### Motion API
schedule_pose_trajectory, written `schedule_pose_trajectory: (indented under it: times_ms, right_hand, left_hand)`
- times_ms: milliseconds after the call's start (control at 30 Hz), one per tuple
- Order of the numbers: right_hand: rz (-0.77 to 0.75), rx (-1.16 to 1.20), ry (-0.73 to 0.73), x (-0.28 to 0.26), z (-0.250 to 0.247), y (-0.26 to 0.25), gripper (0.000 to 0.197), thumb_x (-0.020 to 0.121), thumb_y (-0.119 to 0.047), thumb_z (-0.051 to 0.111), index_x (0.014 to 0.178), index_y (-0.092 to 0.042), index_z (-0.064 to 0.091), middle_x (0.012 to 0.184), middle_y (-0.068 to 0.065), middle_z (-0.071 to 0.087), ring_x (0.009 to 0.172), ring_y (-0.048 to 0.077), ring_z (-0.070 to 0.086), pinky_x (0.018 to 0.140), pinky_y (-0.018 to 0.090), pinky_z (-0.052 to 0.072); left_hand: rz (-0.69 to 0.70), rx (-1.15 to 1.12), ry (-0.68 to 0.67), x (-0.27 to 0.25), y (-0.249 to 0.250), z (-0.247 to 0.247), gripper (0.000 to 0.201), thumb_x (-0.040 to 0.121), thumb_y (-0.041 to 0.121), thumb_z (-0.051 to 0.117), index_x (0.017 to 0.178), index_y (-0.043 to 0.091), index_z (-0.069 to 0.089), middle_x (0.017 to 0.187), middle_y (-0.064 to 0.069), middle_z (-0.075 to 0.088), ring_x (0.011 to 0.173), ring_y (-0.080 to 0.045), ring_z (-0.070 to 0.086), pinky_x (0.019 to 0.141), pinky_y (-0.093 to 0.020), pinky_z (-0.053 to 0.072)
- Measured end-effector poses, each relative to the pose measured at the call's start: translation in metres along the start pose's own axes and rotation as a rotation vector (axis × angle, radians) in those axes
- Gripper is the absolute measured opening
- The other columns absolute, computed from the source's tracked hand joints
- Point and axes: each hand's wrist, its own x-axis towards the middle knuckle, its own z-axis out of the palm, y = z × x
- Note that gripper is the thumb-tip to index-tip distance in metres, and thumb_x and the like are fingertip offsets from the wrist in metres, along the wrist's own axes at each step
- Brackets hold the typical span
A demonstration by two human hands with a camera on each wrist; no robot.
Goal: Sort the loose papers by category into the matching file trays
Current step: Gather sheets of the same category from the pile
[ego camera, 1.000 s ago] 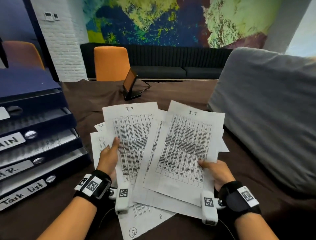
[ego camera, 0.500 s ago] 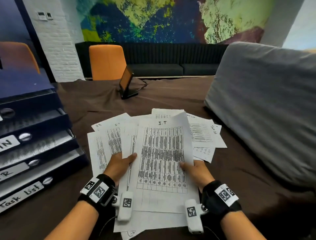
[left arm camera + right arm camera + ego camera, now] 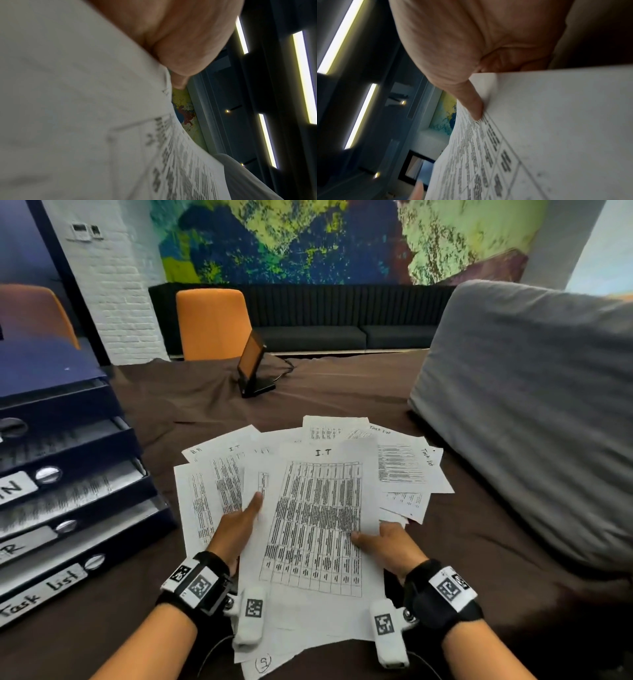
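Head view shows my left hand and right hand both pinching the top sheet marked I.T, above the paper pile; trays stand left.

The head view looks forward and down over a table spread with papers in the lower centre, while each wrist view sits tight against its palm, tilted up along a sheet toward the ceiling lights, sharing those papers and the mural.
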Motion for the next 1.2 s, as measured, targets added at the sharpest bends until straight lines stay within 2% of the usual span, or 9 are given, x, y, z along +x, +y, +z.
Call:
schedule_pose_trajectory:
  times_ms: [100, 267, 500, 667, 733, 900, 1000, 1100, 1200]
  right_hand:
    - [-0.014, -0.068, -0.029, -0.003, 0.010, -0.002, 0.015, 0.092, -0.016, 0.068, 0.099, -0.004, 0.073, 0.091, 0.012, 0.077, 0.085, 0.027, 0.075, 0.084, 0.046, 0.060]
    - [-0.052, 0.025, 0.153, 0.002, 0.012, -0.014, 0.032, 0.093, -0.018, 0.067, 0.123, -0.013, 0.055, 0.094, 0.013, 0.070, 0.071, 0.016, 0.067, 0.055, 0.024, 0.051]
    - [-0.011, -0.184, 0.257, 0.015, -0.006, -0.003, 0.027, 0.089, -0.027, 0.073, 0.109, -0.011, 0.064, 0.098, 0.013, 0.068, 0.083, 0.029, 0.068, 0.062, 0.035, 0.055]
    - [-0.098, -0.312, 0.271, 0.021, -0.002, 0.001, 0.022, 0.086, -0.031, 0.074, 0.100, -0.014, 0.070, 0.094, 0.004, 0.072, 0.084, 0.021, 0.069, 0.075, 0.039, 0.057]
    - [-0.148, -0.391, 0.249, 0.024, 0.004, -0.005, 0.021, 0.088, -0.033, 0.073, 0.101, -0.017, 0.070, 0.094, 0.000, 0.071, 0.089, 0.017, 0.067, 0.080, 0.033, 0.054]
    - [-0.164, -0.465, 0.186, 0.036, 0.021, -0.026, 0.023, 0.089, -0.037, 0.071, 0.102, -0.017, 0.071, 0.098, 0.002, 0.071, 0.097, 0.020, 0.067, 0.086, 0.035, 0.055]
    - [-0.032, -0.142, 0.136, 0.035, 0.026, -0.051, 0.038, 0.087, -0.052, 0.068, 0.102, -0.018, 0.069, 0.103, 0.004, 0.071, 0.097, 0.023, 0.069, 0.080, 0.040, 0.059]
    - [0.105, 0.029, -0.012, 0.033, 0.029, -0.069, 0.059, 0.076, -0.065, 0.070, 0.114, -0.021, 0.063, 0.111, 0.007, 0.069, 0.100, 0.025, 0.069, 0.080, 0.040, 0.059]
    - [0.126, -0.049, -0.084, 0.033, 0.029, -0.063, 0.032, 0.081, -0.034, 0.080, 0.097, -0.010, 0.067, 0.093, 0.008, 0.070, 0.074, 0.018, 0.067, 0.059, 0.030, 0.055]
  left_hand:
    - [0.032, 0.090, -0.081, -0.013, 0.007, 0.008, 0.046, 0.078, 0.045, 0.079, 0.111, 0.015, 0.069, 0.105, -0.002, 0.074, 0.101, -0.023, 0.068, 0.096, -0.043, 0.051]
    - [0.078, 0.088, 0.104, -0.002, 0.013, -0.005, 0.033, 0.097, 0.012, 0.061, 0.130, 0.013, 0.057, 0.118, -0.007, 0.065, 0.104, -0.024, 0.061, 0.068, -0.025, 0.046]
    - [0.058, 0.253, 0.292, 0.020, 0.006, -0.069, 0.111, 0.084, -0.004, 0.064, 0.156, 0.024, -0.016, 0.130, 0.003, 0.048, 0.110, -0.029, 0.057, 0.093, -0.034, 0.045]
    - [0.247, 0.183, 0.342, 0.021, 0.012, -0.074, 0.068, 0.089, -0.014, 0.043, 0.146, 0.022, 0.048, 0.125, 0.004, 0.054, 0.065, 0.003, 0.060, 0.057, -0.010, 0.044]
    - [0.228, 0.102, 0.401, 0.023, 0.006, -0.068, 0.056, 0.090, -0.015, 0.039, 0.130, 0.014, 0.066, 0.115, -0.004, 0.064, 0.051, -0.013, 0.054, 0.040, -0.013, 0.037]
    - [0.155, -0.161, 0.395, 0.018, 0.010, -0.065, 0.048, 0.094, -0.015, 0.043, 0.131, 0.007, 0.063, 0.131, -0.013, 0.058, 0.083, -0.002, 0.063, 0.070, -0.007, 0.047]
    - [0.158, -0.217, 0.205, 0.011, 0.020, -0.065, 0.049, 0.094, -0.011, 0.049, 0.125, 0.021, 0.069, 0.146, -0.008, 0.052, 0.133, -0.020, 0.048, 0.114, -0.037, 0.037]
    - [0.194, -0.176, 0.017, 0.005, 0.021, -0.053, 0.051, 0.094, -0.009, 0.055, 0.116, 0.032, 0.073, 0.143, 0.002, 0.055, 0.135, -0.021, 0.047, 0.117, -0.045, 0.034]
    - [0.247, -0.029, -0.082, -0.003, 0.020, -0.032, 0.057, 0.092, -0.005, 0.062, 0.135, 0.033, 0.060, 0.149, 0.008, 0.046, 0.135, -0.014, 0.043, 0.116, -0.035, 0.032]
